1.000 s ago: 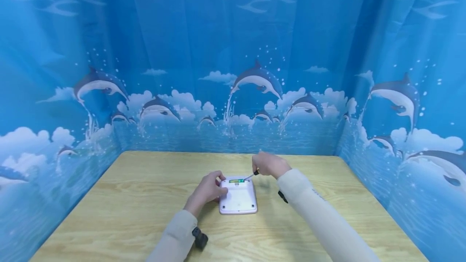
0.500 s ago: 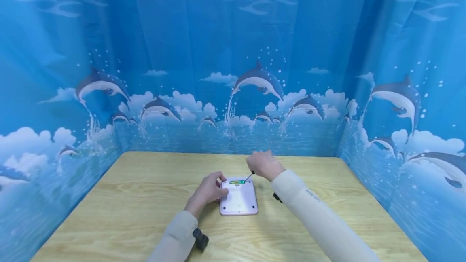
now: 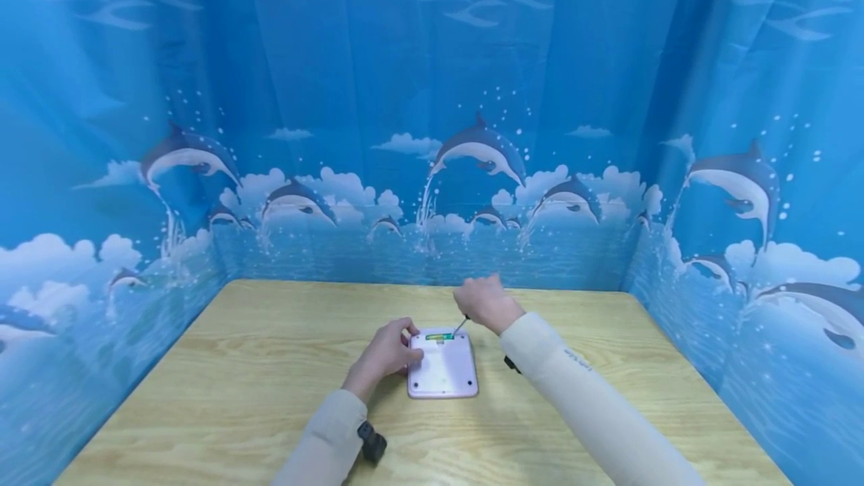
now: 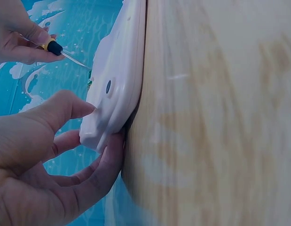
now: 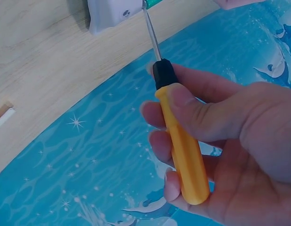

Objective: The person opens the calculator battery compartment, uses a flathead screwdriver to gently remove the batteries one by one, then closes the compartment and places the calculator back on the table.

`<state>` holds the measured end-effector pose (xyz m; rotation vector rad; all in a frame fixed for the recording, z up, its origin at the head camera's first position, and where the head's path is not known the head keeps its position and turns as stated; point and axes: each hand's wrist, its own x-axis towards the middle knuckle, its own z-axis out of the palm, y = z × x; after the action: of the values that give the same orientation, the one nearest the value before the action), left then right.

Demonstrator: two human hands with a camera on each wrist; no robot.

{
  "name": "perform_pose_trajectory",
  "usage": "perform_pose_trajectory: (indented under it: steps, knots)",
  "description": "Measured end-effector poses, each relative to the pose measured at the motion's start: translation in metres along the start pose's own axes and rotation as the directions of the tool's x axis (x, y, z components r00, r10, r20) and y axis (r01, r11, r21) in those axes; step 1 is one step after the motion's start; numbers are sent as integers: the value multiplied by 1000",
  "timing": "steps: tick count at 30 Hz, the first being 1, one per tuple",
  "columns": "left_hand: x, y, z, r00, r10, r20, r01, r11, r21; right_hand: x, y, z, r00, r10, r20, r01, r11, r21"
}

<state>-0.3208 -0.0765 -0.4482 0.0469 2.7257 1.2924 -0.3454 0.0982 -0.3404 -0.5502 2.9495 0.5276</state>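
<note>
A flat, pale pink device (image 3: 442, 373) lies on the table with its underside up, small dark round spots near its corners. In its uncovered slot by the far edge sits a green battery (image 3: 435, 337). My left hand (image 3: 386, 352) grips the device's far left corner, thumb on top and fingers curled around the edge, as the left wrist view shows. My right hand (image 3: 487, 301) holds a screwdriver (image 5: 186, 150) by its yellow handle with a black collar. The screwdriver's metal shaft (image 5: 152, 35) slants down to the battery's right end, its tip right at that end.
The wood-grain table (image 3: 270, 373) stretches out around the device. A blue curtain (image 3: 378, 96) printed with dolphins stands along its back and sides. A small white-edged thing (image 5: 3, 118) shows at the left border of the right wrist view.
My right hand has moved left and slightly farther away, and the screwdriver now stands steeper at the battery's end. The left hand and the device have stayed in place.
</note>
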Motion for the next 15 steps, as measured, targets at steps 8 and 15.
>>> perform_pose_trajectory:
  steps: [8, 15]
  knots:
    - [0, 1, -1, 1000, -4, -2, 4, 1000, -4, -4, -6, -6, 1000, -18, -10, 17, 997, -73]
    - [-1, 1, -1, 1000, -7, 1, 7, 1000, -2, -3, -7, -3, 1000, -11, 8, 11, 997, -71]
